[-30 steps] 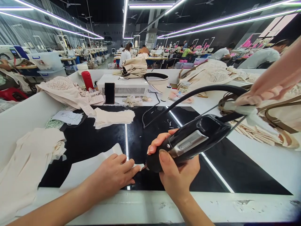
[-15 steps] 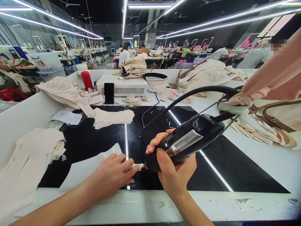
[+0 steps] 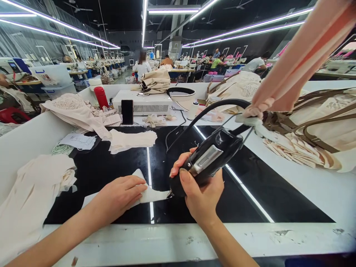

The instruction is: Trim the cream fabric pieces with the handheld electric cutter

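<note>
My right hand (image 3: 204,193) is wrapped round a black corded hand-held power tool (image 3: 209,157) with a silver plate on its side. The tool's small tip meets the right end of a white cloth piece (image 3: 155,195); its exact form is too small to make out. My left hand (image 3: 119,196) lies flat over the cloth, fingers stretched toward the tool, hiding part of the piece. Beneath both is a glossy black work surface (image 3: 189,211). Pink cloth (image 3: 289,66), knotted near the tool's cord end, runs up to the top right.
Cream cloth piles lie at the left (image 3: 36,193) and right (image 3: 300,152). A thin stack of cloth pieces (image 3: 133,140) rests on the black surface. Behind stand a phone (image 3: 127,112), a red flask (image 3: 101,97) and a vented white box (image 3: 151,107). The black cord (image 3: 214,107) arches over the table.
My left hand has slid left along the cloth, so more of it shows between hand and tool. The tool and pink cloth appear farther left; the camera has also shifted slightly.
</note>
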A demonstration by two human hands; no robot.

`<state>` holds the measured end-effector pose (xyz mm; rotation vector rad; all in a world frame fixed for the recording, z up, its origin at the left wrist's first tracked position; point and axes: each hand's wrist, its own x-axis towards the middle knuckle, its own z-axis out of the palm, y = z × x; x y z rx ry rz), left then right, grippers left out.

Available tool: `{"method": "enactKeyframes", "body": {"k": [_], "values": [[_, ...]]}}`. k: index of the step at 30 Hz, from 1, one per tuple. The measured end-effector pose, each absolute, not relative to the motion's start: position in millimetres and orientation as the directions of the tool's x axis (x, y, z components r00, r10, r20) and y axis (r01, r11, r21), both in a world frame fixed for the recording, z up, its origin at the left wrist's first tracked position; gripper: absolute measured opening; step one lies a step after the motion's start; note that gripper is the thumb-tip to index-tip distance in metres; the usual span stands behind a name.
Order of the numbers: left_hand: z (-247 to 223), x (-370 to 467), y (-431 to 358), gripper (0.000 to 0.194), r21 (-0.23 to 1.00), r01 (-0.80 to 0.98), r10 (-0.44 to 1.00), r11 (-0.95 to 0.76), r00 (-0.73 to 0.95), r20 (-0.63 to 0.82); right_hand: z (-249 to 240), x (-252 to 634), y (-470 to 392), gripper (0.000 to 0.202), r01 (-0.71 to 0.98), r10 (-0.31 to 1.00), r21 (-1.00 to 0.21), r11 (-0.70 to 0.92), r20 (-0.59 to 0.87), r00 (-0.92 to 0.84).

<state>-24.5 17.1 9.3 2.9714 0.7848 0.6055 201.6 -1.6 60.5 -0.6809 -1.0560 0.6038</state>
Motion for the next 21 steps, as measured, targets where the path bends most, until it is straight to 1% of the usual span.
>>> {"method": "enactKeyframes", "body": {"k": [3, 4, 6, 8, 10, 12, 14, 15, 17, 18, 19, 21], "values": [[4, -39, 18, 0.031, 0.072, 0.515, 0.506, -0.854, 0.79, 0.345, 62, 206, 8, 0.032, -0.078, 0.729, -0.764, 0.641, 0.573, 0.374], [5, -40, 15, 0.033, 0.072, 0.523, 0.515, -0.849, 0.79, 0.332, 62, 207, 11, 0.03, -0.07, 0.729, -0.766, 0.639, 0.573, 0.375], [9, -36, 6, 0.03, 0.094, 0.543, 0.545, -0.834, 0.788, 0.285, 63, 208, 19, 0.027, -0.065, 0.727, -0.768, 0.637, 0.572, 0.38], [18, -26, -6, 0.022, 0.158, 0.591, 0.612, -0.791, 0.767, 0.195, 65, 208, 25, 0.025, -0.07, 0.724, -0.764, 0.641, 0.572, 0.386], [29, -15, -16, 0.016, 0.254, 0.66, 0.693, -0.707, 0.718, 0.065, 68, 208, 28, 0.025, -0.079, 0.723, -0.761, 0.643, 0.57, 0.391], [39, -5, -21, 0.018, 0.328, 0.711, 0.737, -0.623, 0.673, -0.058, 69, 207, 28, 0.025, -0.086, 0.724, -0.76, 0.644, 0.569, 0.389], [46, 1, -18, 0.022, 0.337, 0.741, 0.753, -0.58, 0.646, -0.123, 69, 206, 24, 0.025, -0.084, 0.731, -0.765, 0.639, 0.569, 0.376], [47, 3, -14, 0.02, 0.324, 0.744, 0.754, -0.585, 0.646, -0.12, 68, 206, 22, 0.024, -0.079, 0.734, -0.768, 0.635, 0.569, 0.369], [49, 7, -3, 0.009, 0.312, 0.703, 0.729, -0.639, 0.683, -0.047, 67, 205, 17, 0.024, -0.077, 0.744, -0.776, 0.626, 0.564, 0.359], [48, 9, 2, 0.01, 0.326, 0.658, 0.697, -0.679, 0.717, 0.006, 66, 205, 14, 0.023, -0.081, 0.75, -0.781, 0.619, 0.558, 0.355], [48, 11, 8, 0.018, 0.35, 0.602, 0.657, -0.718, 0.752, 0.053, 66, 204, 12, 0.023, -0.087, 0.756, -0.786, 0.613, 0.551, 0.352], [46, 15, 20, 0.031, 0.408, 0.495, 0.574, -0.767, 0.813, 0.093, 65, 203, 8, 0.022, -0.101, 0.769, -0.793, 0.601, 0.539, 0.343]]}}
